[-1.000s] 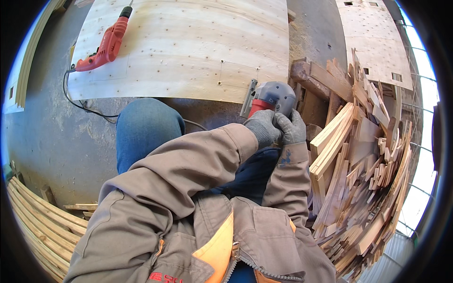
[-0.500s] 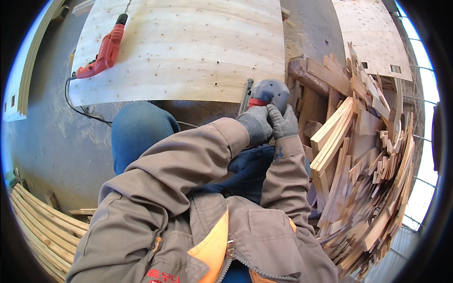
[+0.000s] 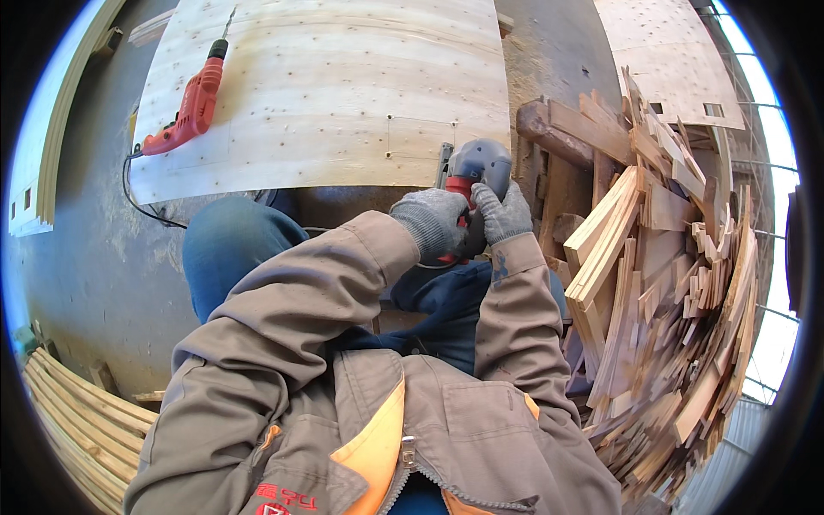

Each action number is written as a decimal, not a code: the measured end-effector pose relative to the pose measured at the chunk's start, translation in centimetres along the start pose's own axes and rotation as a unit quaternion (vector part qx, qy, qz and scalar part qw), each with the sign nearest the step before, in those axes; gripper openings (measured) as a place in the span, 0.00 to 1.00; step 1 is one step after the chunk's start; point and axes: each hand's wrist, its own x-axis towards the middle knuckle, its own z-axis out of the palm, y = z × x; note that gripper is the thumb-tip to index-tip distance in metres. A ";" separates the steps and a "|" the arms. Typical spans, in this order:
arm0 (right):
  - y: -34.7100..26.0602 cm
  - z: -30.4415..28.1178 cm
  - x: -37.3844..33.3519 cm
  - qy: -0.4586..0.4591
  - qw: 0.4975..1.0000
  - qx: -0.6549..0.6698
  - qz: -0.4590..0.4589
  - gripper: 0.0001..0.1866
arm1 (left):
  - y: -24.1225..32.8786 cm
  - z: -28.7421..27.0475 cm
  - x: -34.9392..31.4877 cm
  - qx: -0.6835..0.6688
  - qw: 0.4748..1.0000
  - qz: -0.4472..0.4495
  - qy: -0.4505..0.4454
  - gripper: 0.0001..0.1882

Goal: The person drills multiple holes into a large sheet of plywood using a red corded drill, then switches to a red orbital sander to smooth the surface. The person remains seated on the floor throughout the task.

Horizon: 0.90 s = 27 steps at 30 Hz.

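Head view: both hands, in grey knitted gloves, are closed around a grey and red handheld power saw (image 3: 474, 176) at the near edge of a large pale plywood sheet (image 3: 326, 94) that lies on the concrete floor (image 3: 94, 266). The left hand (image 3: 432, 221) wraps the red handle from the near side, fingers curled tight about it; the right hand (image 3: 504, 213) grips the tool's right flank, fingers folded over the grey housing. Compared with a second ago the hands and saw sit in much the same spot at the sheet's lower right edge, only a little higher in the frame as the head has tipped; the grip has not loosened. By that, the work at this edge looks to be going on, not finished. An orange-red corded electric drill (image 3: 184, 107) lies untouched on the sheet's far left corner, well apart. A heap of splintered timber offcuts (image 3: 661, 275) lies just right of the hands, and curved wooden laths (image 3: 77, 412) are stacked at lower left
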 end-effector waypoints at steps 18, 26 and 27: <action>-3.6 -1.1 -1.8 -0.005 0.987 0.111 0.118 0.18 | -3.7 -0.9 0.7 0.111 0.992 -0.052 -0.018 0.18; -2.1 -1.4 -0.9 -0.024 0.984 0.143 0.104 0.21 | -7.9 2.5 4.0 0.161 0.975 -0.013 0.152 0.29; -2.4 -1.3 -1.1 -0.018 0.983 0.144 0.117 0.20 | -8.5 3.3 4.6 0.171 0.968 0.000 0.185 0.29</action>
